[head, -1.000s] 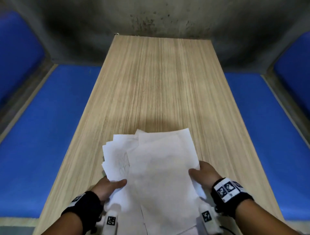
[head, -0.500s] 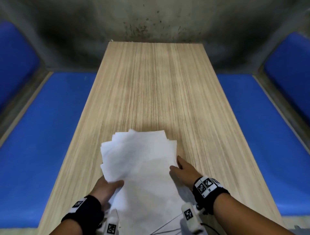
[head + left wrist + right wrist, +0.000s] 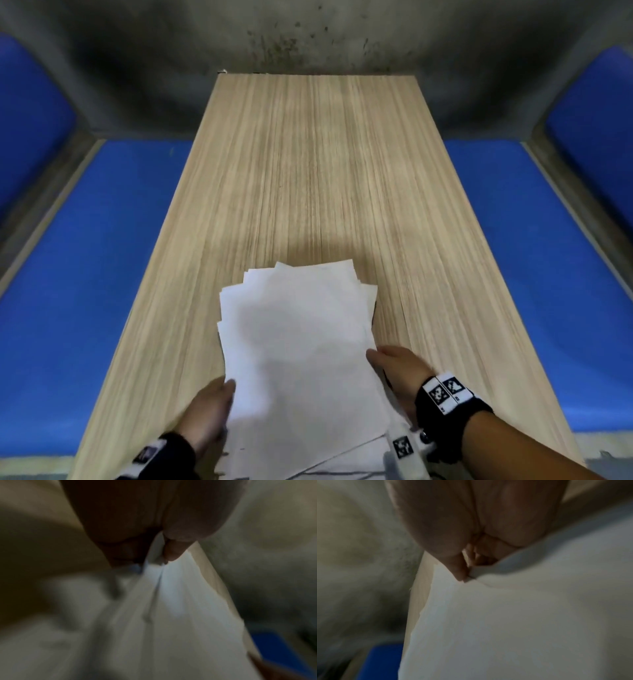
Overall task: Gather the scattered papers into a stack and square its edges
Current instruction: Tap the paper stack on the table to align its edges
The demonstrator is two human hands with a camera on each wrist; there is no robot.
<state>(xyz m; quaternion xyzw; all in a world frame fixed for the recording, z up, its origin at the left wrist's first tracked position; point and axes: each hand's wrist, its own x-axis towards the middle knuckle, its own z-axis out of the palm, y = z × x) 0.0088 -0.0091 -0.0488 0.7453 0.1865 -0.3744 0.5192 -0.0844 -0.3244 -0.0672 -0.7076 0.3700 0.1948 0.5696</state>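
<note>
Papers are gathered, squaring is what's left

Head view: the papers (image 3: pixel 298 346) sit in one loose pile at the near end of the table (image 3: pixel 308 171), long axis running away from the person and tipped a bit left, far corners fanned out unevenly. The left hand (image 3: pixel 209 414) and right hand (image 3: pixel 397 370) flank its long edges. Left wrist view: thumb and fingers (image 3: pixel 173 550) pinch the sheet edge. Right wrist view: fingers (image 3: pixel 458 569) curl onto the other edge, gripping it too. I'd say gathering's basically done, edges not yet tapped even.
</note>
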